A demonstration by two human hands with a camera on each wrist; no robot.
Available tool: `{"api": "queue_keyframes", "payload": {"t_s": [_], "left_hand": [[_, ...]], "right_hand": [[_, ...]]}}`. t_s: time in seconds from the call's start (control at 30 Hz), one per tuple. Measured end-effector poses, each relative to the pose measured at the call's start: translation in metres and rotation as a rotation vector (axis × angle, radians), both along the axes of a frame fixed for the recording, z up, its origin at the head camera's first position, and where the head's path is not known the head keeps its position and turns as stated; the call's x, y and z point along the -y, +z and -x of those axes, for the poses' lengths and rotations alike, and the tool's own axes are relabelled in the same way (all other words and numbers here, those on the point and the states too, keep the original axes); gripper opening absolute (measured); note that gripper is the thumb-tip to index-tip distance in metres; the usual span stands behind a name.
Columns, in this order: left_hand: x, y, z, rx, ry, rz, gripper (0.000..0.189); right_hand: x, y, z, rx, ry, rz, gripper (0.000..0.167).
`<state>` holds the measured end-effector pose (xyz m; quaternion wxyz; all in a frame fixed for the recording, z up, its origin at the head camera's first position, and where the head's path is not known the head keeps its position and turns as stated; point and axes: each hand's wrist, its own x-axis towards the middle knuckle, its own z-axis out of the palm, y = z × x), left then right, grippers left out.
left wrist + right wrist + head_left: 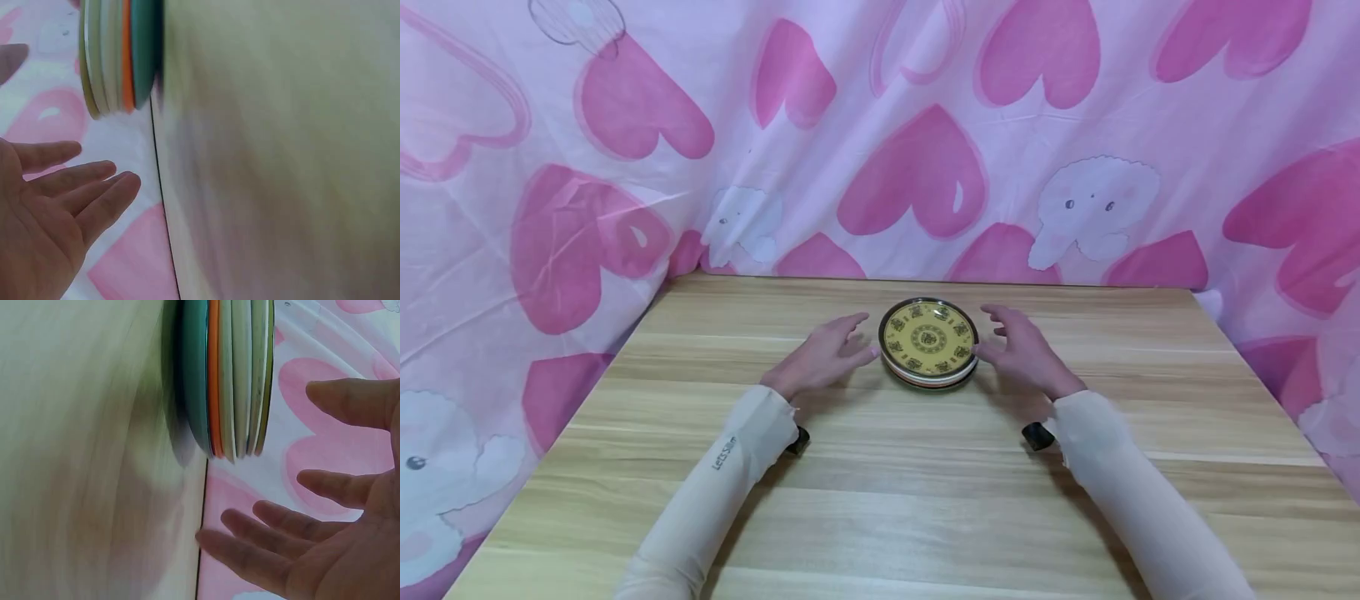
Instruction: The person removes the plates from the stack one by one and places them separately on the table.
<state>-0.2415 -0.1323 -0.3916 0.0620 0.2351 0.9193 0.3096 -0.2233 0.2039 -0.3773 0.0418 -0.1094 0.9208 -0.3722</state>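
Observation:
A stack of plates sits on the wooden table, topped by a yellow plate (928, 337) with a dark rim and dark printed motifs. Seen edge-on in the left wrist view, several pale plates lie under it, then an orange plate (127, 62) and a teal plate (144, 56) at the bottom. My left hand (820, 357) is held to the left of the stack, fingers spread and apart from it. On the other side my right hand (1028, 354) faces it, fingers extended; the right wrist view shows a gap between this hand and the plates.
The wooden table (880, 517) reaches back to a pink cloth (820, 167) printed with hearts and white animal figures. This cloth also hangs along the left and right sides. A dark band (1037, 436) shows at the right wrist, another dark piece (798, 442) at the left.

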Motion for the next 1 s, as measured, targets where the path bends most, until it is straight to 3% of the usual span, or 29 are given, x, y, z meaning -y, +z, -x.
{"api": "queue_keyframes", "payload": {"t_s": [0.2, 0.4, 1.0], "left_hand": [[-0.012, 0.007, 0.005, 0.018, -0.036, -0.077, 0.060], [-0.026, 0.010, 0.006, 0.065, -0.014, -0.133, 0.045], [-0.037, 0.006, 0.007, 0.112, 0.056, -0.221, 0.043]], "right_hand": [[0.009, -0.001, 0.005, 0.027, -0.038, 0.019, 0.069], [0.013, -0.005, 0.009, 0.026, -0.050, 0.011, 0.064], [0.015, -0.010, 0.013, 0.002, -0.066, 0.002, 0.056]]}}
